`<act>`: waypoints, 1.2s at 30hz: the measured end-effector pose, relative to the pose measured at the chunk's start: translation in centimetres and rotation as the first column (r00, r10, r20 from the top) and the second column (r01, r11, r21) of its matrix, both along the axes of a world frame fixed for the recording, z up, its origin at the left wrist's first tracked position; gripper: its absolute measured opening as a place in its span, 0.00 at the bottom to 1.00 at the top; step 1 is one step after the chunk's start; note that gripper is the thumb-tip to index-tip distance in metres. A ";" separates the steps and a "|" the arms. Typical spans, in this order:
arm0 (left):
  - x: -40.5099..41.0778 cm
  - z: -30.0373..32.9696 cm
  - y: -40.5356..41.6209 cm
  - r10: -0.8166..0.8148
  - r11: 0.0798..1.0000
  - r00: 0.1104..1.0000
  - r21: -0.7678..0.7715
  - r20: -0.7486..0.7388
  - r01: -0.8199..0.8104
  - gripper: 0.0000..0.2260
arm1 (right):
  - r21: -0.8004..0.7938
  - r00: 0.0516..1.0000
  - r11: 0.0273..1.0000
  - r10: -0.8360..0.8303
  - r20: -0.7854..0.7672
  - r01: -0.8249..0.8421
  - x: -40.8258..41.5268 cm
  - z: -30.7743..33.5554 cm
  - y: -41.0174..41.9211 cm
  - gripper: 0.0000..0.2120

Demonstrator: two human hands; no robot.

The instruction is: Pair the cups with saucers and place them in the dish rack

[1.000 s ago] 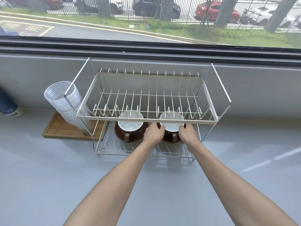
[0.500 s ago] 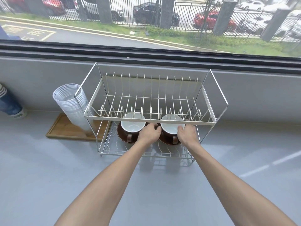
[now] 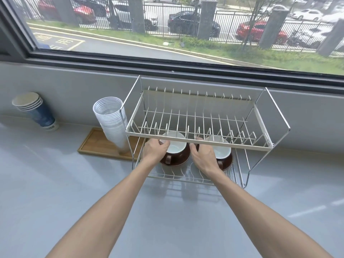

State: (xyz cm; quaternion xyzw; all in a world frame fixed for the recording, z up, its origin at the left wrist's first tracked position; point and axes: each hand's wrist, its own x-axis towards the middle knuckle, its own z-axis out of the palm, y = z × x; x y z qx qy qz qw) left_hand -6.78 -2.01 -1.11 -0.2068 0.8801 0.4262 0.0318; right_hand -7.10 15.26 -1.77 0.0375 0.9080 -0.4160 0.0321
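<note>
Both hands, left hand [image 3: 155, 150] and right hand [image 3: 203, 157], cupped the left cup [image 3: 175, 148] in the dish rack [image 3: 260, 144]; at three o'clock sat the right cup [image 3: 222, 152]. Both seemed saucered, nearly done.

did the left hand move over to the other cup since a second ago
Yes. The left hand went left along the dish rack, from the right cup to the left cup.
</note>
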 end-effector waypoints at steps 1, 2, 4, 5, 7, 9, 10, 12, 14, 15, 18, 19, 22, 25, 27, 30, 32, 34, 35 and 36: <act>-0.1 -0.2 -0.4 0.031 0.999 0.999 0.017 -0.013 -0.031 0.15 | -0.017 1.000 1.000 0.007 0.025 -0.007 -0.2 -0.1 -0.6 0.20; -0.3 -0.5 -0.7 0.048 0.997 0.999 0.056 -0.023 -0.047 0.11 | -0.028 0.999 0.999 0.016 0.051 -0.014 -0.4 -0.2 -1.1 0.22; -0.8 -1.0 -1.2 0.057 0.992 0.998 0.113 -0.026 -0.054 0.09 | -0.047 0.994 0.999 0.030 0.102 -0.025 -0.9 -0.6 -2.0 0.25; -1.0 -1.2 -1.3 0.063 0.990 0.998 0.128 -0.004 -0.062 0.14 | -0.051 0.993 0.998 0.031 0.111 -0.026 -1.1 -1.0 -2.3 0.25; -1.5 -2.2 -1.5 0.069 0.987 0.996 0.142 0.054 -0.076 0.17 | -0.054 0.992 0.999 0.016 0.127 -0.009 -1.4 -1.6 -2.8 0.25; -1.8 -3.1 -1.3 0.066 0.982 0.994 0.169 0.089 -0.080 0.19 | -0.065 0.989 0.998 -0.009 0.149 0.019 -1.5 -2.1 -3.2 0.25; -1.9 -3.5 -1.2 0.061 0.980 0.994 0.184 0.089 -0.077 0.20 | -0.075 0.989 0.997 -0.015 0.149 0.026 -1.6 -2.4 -3.3 0.24; -2.1 -3.9 -1.1 0.054 0.977 0.995 0.203 0.087 -0.071 0.20 | -0.090 0.988 0.995 -0.020 0.150 0.033 -1.8 -2.8 -3.4 0.24; -2.0 -4.1 -1.0 0.041 0.975 0.996 0.215 0.083 -0.058 0.17 | -0.084 0.983 0.995 -0.033 0.180 0.049 -2.0 -3.2 -3.6 0.23; -2.0 -4.2 -1.1 0.035 0.976 0.997 0.210 0.076 -0.050 0.14 | -0.076 0.978 0.995 -0.044 0.202 0.060 -2.1 -3.4 -3.6 0.23; -1.9 -4.6 -1.3 0.023 0.981 0.998 0.193 0.055 -0.033 0.08 | -0.055 0.967 0.995 -0.072 0.244 0.088 -2.3 -3.6 -3.7 0.23; -1.9 -4.6 -1.3 0.020 0.980 0.998 0.197 0.053 -0.030 0.08 | -0.056 0.966 0.994 -0.073 0.247 0.090 -2.3 -3.7 -3.7 0.23; -1.9 -4.7 -1.2 0.015 0.980 0.999 0.198 0.052 -0.025 0.07 | -0.055 0.965 0.995 -0.062 0.253 0.078 -2.4 -3.9 -3.6 0.20; -1.7 -4.6 -1.2 0.005 0.984 0.998 0.175 0.055 -0.014 0.07 | -0.034 0.965 0.997 -0.059 0.256 0.070 -2.4 -4.0 -3.4 0.14; -1.6 -4.3 -1.1 0.000 0.983 0.998 0.181 0.061 -0.011 0.10 | -0.042 0.967 0.997 -0.054 0.248 0.066 -2.2 -3.8 -3.3 0.19; -1.4 -3.8 -1.1 -0.020 0.979 0.996 0.204 0.085 0.002 0.16 | -0.047 0.966 0.997 -0.048 0.255 0.062 -1.8 -3.2 -3.2 0.25; -1.2 -3.4 -1.3 -0.053 0.981 0.992 0.192 0.111 0.031 0.19 | -0.050 0.965 0.998 -0.029 0.261 0.044 -1.4 -2.6 -3.1 0.26; -0.9 -2.7 -1.7 -0.118 0.986 0.980 0.135 0.162 0.096 0.21 | -0.047 0.966 0.999 0.002 0.259 0.011 -1.0 -1.8 -2.9 0.26; -0.7 -2.3 -1.9 -0.162 0.983 0.967 0.116 0.197 0.141 0.21 | -0.050 0.964 0.999 0.029 0.264 -0.016 -0.9 -1.5 -2.7 0.25; -0.5 -1.9 -2.2 -0.198 0.980 0.952 0.079 0.234 0.185 0.22 | -0.037 0.960 0.998 0.055 0.273 -0.046 -0.6 -0.9 -2.6 0.24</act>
